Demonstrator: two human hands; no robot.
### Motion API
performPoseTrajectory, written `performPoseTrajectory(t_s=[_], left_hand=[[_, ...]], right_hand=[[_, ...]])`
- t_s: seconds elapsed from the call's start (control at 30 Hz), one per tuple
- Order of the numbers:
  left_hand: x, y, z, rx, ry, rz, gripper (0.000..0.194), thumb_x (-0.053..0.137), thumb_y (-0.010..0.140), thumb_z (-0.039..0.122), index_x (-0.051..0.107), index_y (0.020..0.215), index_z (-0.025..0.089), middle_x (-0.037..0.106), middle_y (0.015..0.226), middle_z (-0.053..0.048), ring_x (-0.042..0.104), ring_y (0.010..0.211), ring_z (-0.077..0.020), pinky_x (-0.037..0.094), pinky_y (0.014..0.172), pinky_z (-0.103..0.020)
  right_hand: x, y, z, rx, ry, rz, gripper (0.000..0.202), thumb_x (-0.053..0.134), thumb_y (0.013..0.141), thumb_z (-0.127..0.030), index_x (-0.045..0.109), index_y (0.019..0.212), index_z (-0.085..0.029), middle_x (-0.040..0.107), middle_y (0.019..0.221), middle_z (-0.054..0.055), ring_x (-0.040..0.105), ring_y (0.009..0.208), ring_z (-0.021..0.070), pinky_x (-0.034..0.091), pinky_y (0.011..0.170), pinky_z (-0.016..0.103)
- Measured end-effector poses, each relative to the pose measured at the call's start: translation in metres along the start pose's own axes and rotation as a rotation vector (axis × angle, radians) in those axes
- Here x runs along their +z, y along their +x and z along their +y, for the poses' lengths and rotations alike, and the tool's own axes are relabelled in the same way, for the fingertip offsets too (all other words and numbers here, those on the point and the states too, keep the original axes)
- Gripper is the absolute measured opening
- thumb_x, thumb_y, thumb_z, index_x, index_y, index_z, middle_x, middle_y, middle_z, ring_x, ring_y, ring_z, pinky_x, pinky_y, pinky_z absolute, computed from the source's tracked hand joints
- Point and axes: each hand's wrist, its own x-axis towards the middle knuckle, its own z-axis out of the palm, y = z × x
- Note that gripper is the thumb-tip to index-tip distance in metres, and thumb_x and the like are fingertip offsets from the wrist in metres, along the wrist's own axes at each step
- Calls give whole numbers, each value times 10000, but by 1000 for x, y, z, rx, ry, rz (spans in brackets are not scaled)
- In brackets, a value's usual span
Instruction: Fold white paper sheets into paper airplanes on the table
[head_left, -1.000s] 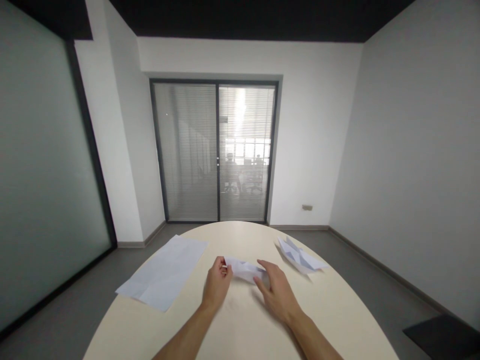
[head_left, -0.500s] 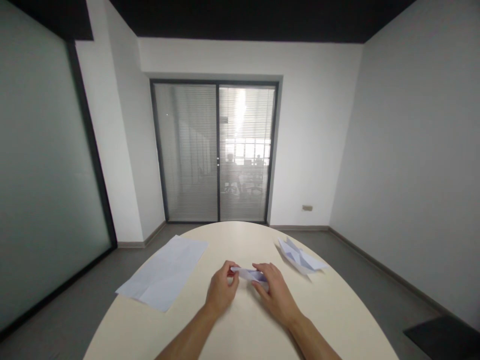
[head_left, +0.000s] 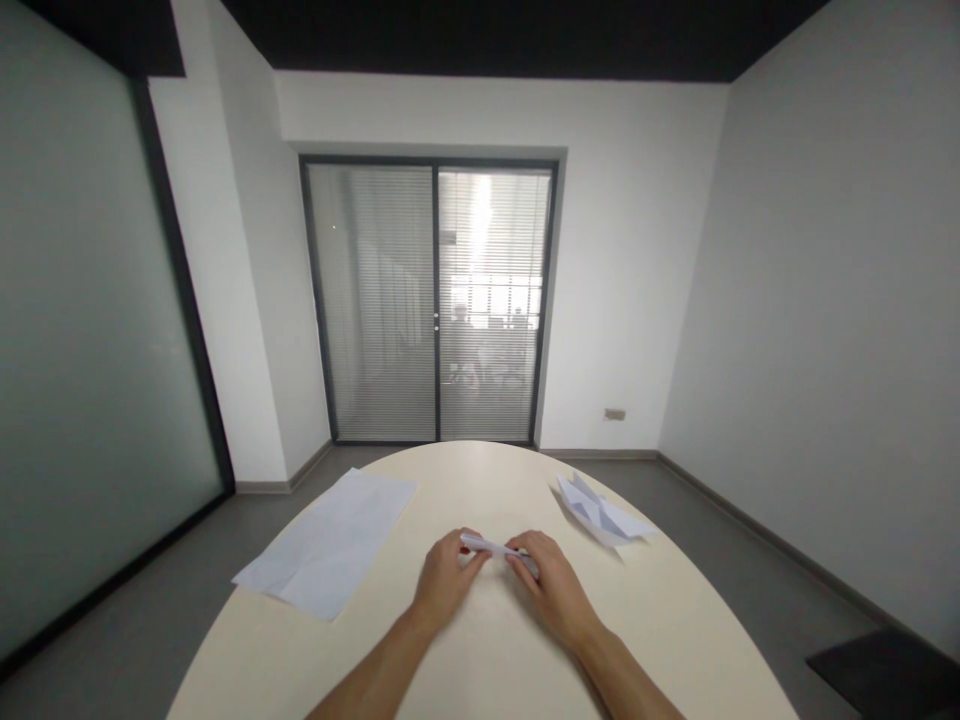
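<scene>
Between my hands, over the middle of the table, is a narrow folded piece of white paper [head_left: 493, 547]. My left hand [head_left: 448, 578] pinches its left end between thumb and fingers. At the other end, my right hand [head_left: 550, 583] grips the paper the same way, thumb on the near side. The fingers cover both ends, so the exact folded shape is partly hidden.
A flat, creased sheet of white paper [head_left: 330, 545] lies on the left of the pale rounded table [head_left: 480, 665]. Near the right edge rests a folded paper boat [head_left: 602, 517]. Beyond the table stand glass doors with blinds [head_left: 375, 310].
The folded paper looks narrower now, pressed flatter between my hands. My left thumb has moved right along it, and the right fingers have closed in. The other papers stay put.
</scene>
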Motion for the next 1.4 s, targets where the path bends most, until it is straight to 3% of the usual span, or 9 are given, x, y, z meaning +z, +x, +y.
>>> performPoseTrajectory(t_s=[0.37,0.57,0.8,1.1,1.4], left_hand=[[1,4,-2,-40,-91,36,164,653,816,337,707,882,197,728,882,-54,668,819,-210,534,762,-302],[-3,7,-1,-131,-200,68,210,646,799,370,688,865,176,728,853,-55,675,811,-219,547,749,-317],[-2,7,3,-174,-316,23,257,684,760,359,673,919,158,718,879,-63,670,855,-219,532,737,-282],[0,13,-15,-201,-336,133,311,663,779,443,635,910,163,719,880,-78,677,784,-209,525,748,-315],[4,14,-22,-230,-381,157,349,661,783,497,603,914,179,723,895,-77,677,737,-181,524,703,-287]], right_hand=[[3,1,10,86,13,54,321,446,960,-445,677,961,-223,702,963,76,621,938,228,463,887,369],[3,1,12,123,-7,57,372,438,949,-492,675,960,-206,698,960,102,618,942,250,464,888,392],[3,1,14,167,-1,71,383,426,945,-506,674,965,-215,703,963,84,625,938,239,471,879,371],[4,0,15,186,-2,24,403,406,943,-508,673,1001,-212,699,978,91,620,947,245,464,885,376],[6,-1,20,218,-1,33,357,415,934,-467,665,970,-215,706,931,70,621,890,229,459,824,339]])
